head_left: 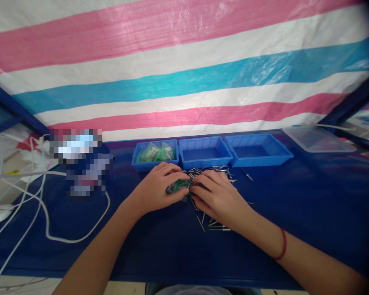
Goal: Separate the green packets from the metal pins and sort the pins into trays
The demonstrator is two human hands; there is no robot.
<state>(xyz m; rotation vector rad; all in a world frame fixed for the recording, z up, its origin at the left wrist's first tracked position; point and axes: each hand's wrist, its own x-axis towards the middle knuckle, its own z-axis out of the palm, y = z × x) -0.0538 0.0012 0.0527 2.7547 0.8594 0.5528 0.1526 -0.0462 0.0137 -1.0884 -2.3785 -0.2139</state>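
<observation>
My left hand [161, 186] is closed around a small green see-through plastic bag [178, 186], thumb below and fingers above. Dark and silvery bits show inside it. My right hand [217, 194] has its fingers curled together at the bag's right end. Its fingertips meet the bag there, and what they pinch is hidden. Under and around the right hand lies a loose pile of thin silvery metal pins [219, 225], rivet-like, each long and narrow. One stray pin [246, 174] lies off to the right.
Behind my hands stand three blue bins: the left bin [135, 164] with filled green bags [155, 153], an empty middle bin [205, 164] and an empty right bin [261, 160]. A clear plastic lid [318, 140] lies back right. White cables [47, 221] loop across the left. Striped sheeting [184, 65] hangs behind.
</observation>
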